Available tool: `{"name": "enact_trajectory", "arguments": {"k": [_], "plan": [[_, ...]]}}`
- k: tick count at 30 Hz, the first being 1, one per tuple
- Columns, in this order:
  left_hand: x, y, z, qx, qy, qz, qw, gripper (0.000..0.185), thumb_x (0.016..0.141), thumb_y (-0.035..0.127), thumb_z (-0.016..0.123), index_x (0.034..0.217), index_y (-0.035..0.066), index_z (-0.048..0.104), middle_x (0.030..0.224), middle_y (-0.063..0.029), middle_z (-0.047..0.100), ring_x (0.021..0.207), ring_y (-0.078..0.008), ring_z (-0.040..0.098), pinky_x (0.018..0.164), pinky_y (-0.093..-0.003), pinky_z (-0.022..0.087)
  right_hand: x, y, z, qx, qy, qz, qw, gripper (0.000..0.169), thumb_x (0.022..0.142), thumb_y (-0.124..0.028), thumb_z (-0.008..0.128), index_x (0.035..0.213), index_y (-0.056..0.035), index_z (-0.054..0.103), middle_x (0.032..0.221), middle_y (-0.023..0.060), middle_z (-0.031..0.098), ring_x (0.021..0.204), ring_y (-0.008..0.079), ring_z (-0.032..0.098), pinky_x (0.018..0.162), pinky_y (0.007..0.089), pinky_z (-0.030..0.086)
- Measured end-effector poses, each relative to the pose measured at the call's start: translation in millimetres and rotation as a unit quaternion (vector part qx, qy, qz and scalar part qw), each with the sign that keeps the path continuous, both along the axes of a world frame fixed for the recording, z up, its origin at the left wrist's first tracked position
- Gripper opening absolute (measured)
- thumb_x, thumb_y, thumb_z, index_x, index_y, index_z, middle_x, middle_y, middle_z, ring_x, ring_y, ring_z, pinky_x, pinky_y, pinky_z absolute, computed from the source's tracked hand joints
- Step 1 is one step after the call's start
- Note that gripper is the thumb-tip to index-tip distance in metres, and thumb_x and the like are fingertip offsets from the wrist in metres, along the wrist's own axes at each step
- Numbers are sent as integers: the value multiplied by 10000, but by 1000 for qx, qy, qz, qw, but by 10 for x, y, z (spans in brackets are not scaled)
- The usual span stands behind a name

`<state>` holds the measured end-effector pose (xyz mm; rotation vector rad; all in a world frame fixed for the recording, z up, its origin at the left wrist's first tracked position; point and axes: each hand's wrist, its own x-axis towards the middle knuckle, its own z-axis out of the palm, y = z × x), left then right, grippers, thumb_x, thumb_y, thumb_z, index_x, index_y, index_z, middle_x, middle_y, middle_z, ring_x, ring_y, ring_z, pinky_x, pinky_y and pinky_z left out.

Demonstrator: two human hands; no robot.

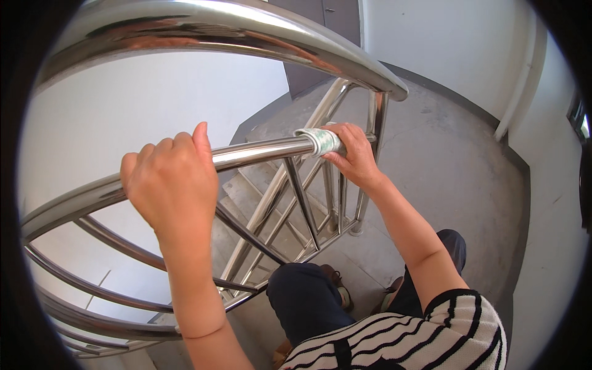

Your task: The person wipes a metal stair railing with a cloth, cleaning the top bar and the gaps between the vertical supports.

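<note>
A polished metal stair railing runs across the view, with a thick top handrail [259, 34] and a thinner rail [259, 155] below it. My left hand [171, 175] is wrapped over the thinner rail, left of the middle, its thumb pointing up. Further right, my right hand [349, 150] grips a folded white and green cloth [319, 141] around the same rail, close to the end post [378, 115]. The palm and most of the fingertips of my left hand are hidden.
Slanted metal bars [300, 203] fill the railing below the rail. Concrete steps [245, 194] lie behind them. A grey landing floor [444, 175] extends to the right, bordered by white walls. A dark door [340, 18] stands at the top, and a white pipe [515, 101] stands at the right wall.
</note>
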<state>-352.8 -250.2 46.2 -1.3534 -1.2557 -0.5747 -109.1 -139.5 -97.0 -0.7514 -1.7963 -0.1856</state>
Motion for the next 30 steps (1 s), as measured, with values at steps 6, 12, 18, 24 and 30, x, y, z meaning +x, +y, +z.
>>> {"name": "enact_trajectory", "arguments": {"k": [6,12,18,24,30], "plan": [[8,-13,4,6,9,-9,1000,432,821,295,686,496,103,475,467,-23,412,486,-197,418,593,-320,361,629,237,282,180,-222,-137,948,289,802,-88,578,1080,-126,646,1254,21,584,1249,198,465,1088,408,305],[6,-17,-13,25,-1,-23,999,411,810,285,687,508,99,480,493,-22,429,505,-194,430,615,-321,387,1100,484,-3,85,-424,-198,880,347,812,-81,556,1157,-81,595,1338,-11,507,1335,152,358,1152,439,199],[82,-83,-72,-58,-9,-27,998,280,785,307,691,686,90,543,672,-49,507,701,-224,495,782,-373,388,1230,350,-173,64,-405,-191,892,389,791,-72,572,1179,-95,584,1313,-24,517,1327,148,366,1148,463,193],[918,508,-542,-324,-20,-93,941,317,790,392,663,794,84,590,683,-36,552,699,-209,563,692,-351,401,1126,602,306,133,-392,-217,884,350,797,-43,537,1128,-130,608,1314,-33,535,1319,164,387,1113,492,193],[1734,1193,-919,-484,72,-67,869,375,896,440,538,766,113,666,684,-18,659,664,-176,668,525,-330,482,1053,345,-253,44,-246,-208,946,281,813,-32,554,1076,-94,631,1214,-1,615,1277,208,452,1096,490,253]]}}
